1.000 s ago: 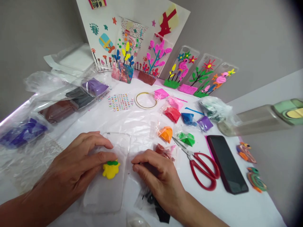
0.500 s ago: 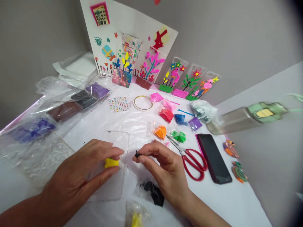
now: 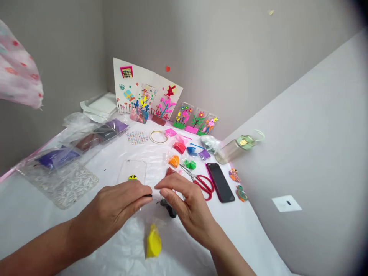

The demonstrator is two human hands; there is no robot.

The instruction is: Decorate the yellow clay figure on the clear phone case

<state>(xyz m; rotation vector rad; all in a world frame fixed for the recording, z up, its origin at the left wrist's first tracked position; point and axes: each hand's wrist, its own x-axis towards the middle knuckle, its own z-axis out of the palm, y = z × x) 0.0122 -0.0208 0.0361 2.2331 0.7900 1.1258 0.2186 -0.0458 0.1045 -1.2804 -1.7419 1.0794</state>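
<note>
Between the thumb and fingers of my left hand [image 3: 115,207] is a small black piece of clay [image 3: 148,195]. Facing it, my right hand [image 3: 184,203] has its thumb and forefinger a little apart, with nothing visible between them. A clear rectangular case [image 3: 139,166] lies flat beyond my left hand, with a small yellow and black shape [image 3: 132,178] on it, partly covered by my fingers. Black clay [image 3: 169,210] in a wrapper sits beside my right hand. Nearer to me lies a yellow clay packet [image 3: 154,243].
Red-handled scissors [image 3: 205,186] and a phone [image 3: 220,183] lie at the right, before a bottle [image 3: 232,150]. Several coloured clay packets, including an orange one [image 3: 173,161], are mid-table. Decorated cases [image 3: 184,115] stand at the back; plastic bags [image 3: 57,157] lie left.
The view has tilted up and shifted. The black piece that was in my right fingertips is now in my left hand, and my right fingers have parted. Patterned fabric has appeared at upper left.
</note>
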